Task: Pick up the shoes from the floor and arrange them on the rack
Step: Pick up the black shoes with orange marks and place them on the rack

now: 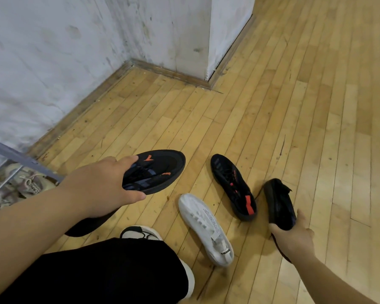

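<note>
Holding black-orange sneaker (160, 170) in left hand (101, 185), fingers curled into its opening; looks lifted off floor (294, 106), frame centre. Long axis runs lower left to upper right, toe pointing away from rack (20, 157) at left edge. Rack just beyond left wrist, so left hand much nearer; right hand (294, 235) well apart, lower right, gripping heel of plain black shoe (279, 202). Matching sneaker (233, 187) and white shoe (204, 227) on floor between hands. Beige shoe (29, 183) on rack.

Bare forearms (31, 218), black trousers (110, 273), a cream sneaker (138, 231) with black markings
</note>
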Demonstrator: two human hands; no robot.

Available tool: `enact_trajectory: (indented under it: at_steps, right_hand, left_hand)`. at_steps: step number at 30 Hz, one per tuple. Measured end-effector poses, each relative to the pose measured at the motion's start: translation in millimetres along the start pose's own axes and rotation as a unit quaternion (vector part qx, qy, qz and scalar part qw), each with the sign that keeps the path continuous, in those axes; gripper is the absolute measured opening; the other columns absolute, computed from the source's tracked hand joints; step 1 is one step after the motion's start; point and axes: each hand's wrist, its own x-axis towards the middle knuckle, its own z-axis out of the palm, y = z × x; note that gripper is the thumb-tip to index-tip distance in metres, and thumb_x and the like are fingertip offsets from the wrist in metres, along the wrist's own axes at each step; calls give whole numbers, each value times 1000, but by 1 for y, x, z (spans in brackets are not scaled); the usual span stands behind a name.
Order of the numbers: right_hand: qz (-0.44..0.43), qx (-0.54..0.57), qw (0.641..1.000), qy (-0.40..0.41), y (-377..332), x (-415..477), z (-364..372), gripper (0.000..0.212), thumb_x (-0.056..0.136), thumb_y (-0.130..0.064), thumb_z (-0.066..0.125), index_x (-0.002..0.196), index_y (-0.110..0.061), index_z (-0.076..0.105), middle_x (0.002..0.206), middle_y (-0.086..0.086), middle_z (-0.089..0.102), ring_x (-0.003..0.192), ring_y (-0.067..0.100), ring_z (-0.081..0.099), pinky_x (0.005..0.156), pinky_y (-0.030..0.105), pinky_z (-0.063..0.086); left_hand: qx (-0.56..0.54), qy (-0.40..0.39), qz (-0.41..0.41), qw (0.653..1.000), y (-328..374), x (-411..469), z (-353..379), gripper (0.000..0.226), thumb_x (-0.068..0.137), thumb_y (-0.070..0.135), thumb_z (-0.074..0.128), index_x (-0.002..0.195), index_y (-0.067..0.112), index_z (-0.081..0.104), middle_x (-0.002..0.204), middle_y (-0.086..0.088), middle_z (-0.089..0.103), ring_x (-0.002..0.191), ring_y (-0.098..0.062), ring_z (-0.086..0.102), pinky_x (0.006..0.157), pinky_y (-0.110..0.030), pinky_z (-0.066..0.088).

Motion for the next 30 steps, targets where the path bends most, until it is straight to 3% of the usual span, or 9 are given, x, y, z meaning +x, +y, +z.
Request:
enact_trajectory:
  at_steps: [2, 5, 8, 12, 15, 17, 24, 27, 30]
  right_hand:
    - [-44, 29, 998, 24, -29, -17, -7, 107, 78, -52, 76, 161, -38, 10, 146, 19, 41, 131, 43, 47, 105, 60, 48]
    - [-171, 29, 984, 26, -84, -41, -19, 105, 79, -52, 77, 160, -45, 10, 145, 9, 45, 131, 34, 48, 105, 57, 49]
    - [-324, 55, 944, -40, -158, -68, -17, 102, 78, -51, 77, 159, -46, 16, 144, -9, 48, 131, 18, 48, 104, 46, 49]
    - [-443, 88, 879, -155, -267, -133, 0, 101, 78, -48, 80, 159, -45, 19, 143, -20, 47, 128, 7, 50, 103, 37, 49]
    - [-523, 82, 819, -221, -339, -197, 10, 76, 79, -35, 81, 135, -53, 35, 110, -26, 57, 99, 1, 60, 81, 26, 52]
    - [-577, 68, 777, -243, -382, -243, 18, 66, 76, -33, 82, 122, -56, 40, 109, -26, 58, 100, 0, 60, 80, 27, 52]
    - [-741, -26, 635, -216, -506, -413, 65, 83, 71, -52, 76, 144, -48, 37, 119, -8, 59, 102, 22, 61, 81, 45, 57]
    - [-771, -62, 605, -187, -549, -478, 107, 85, 67, -63, 70, 142, -45, 35, 122, 1, 58, 106, 33, 59, 82, 51, 58]
    - [-765, -92, 612, -179, -576, -533, 148, 85, 63, -68, 62, 140, -41, 38, 115, 3, 60, 101, 35, 62, 80, 51, 59]
  left_hand:
    - [-12, 12, -9, 1000, -1, -1, -7, 99, 76, 83, 57, 158, 47, 16, 130, 8, 53, 115, -17, 57, 91, -39, 52]
    - [-33, 42, -24, 998, -3, -6, -23, 95, 76, 83, 58, 157, 48, 21, 129, 7, 54, 110, -18, 57, 88, -39, 52]
    - [-56, 79, -42, 994, -16, -23, -42, 102, 72, 86, 58, 158, 44, 24, 135, 3, 55, 118, -21, 57, 95, -42, 51]
    - [-88, 177, -119, 973, -49, -66, -74, 100, 76, 77, 65, 159, 39, 26, 142, -2, 53, 130, -29, 54, 98, -44, 48]
    - [-137, 260, -189, 937, -93, -119, -89, 94, 71, 80, 63, 152, 45, 34, 135, 1, 56, 125, -27, 57, 98, -47, 50]
    - [-178, 307, -228, 907, -128, -161, -91, 78, 75, 75, 69, 143, 45, 43, 129, 5, 60, 118, -24, 60, 92, -42, 50]
    - [-256, 435, -402, 764, -250, -286, -73, 84, 73, 78, 66, 145, 39, 45, 129, 3, 62, 110, -27, 63, 87, -43, 51]
    - [-288, 461, -434, 718, -284, -312, -51, 80, 78, 76, 67, 145, 39, 44, 127, 7, 61, 105, -24, 62, 88, -42, 53]
    - [-318, 449, -472, 688, -318, -324, -27, 95, 70, 88, 58, 151, 44, 33, 135, 0, 57, 114, -30, 63, 94, -52, 57]
